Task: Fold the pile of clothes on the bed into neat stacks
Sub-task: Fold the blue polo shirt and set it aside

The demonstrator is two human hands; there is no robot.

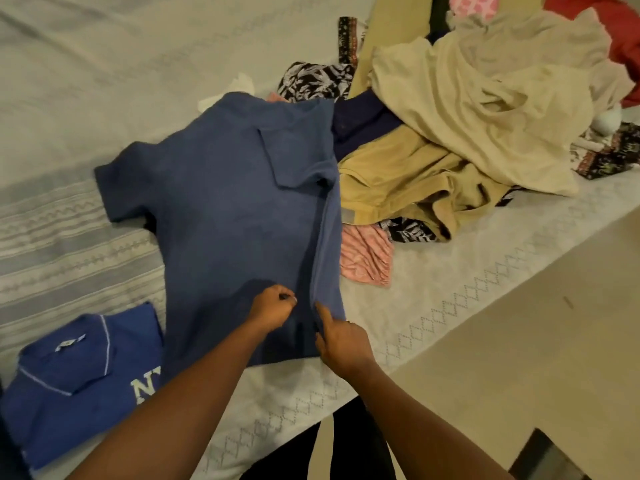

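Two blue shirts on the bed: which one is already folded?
The brighter blue shirt with white lettering, a compact rectangle at near left. The duller blue polo lies spread out, left hand and right hand at its hem.

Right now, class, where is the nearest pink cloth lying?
In the head view, the pink cloth lies right of centre, beside the blue polo shirt, just below the tan garment.

Both bare forearms reach forward, converging. Left hand: knuckles up, fingers curled, pinching fabric of blue short-sleeved polo shirt. Right hand just beside it: index finger extended onto shirt's folded edge, grip unclear.
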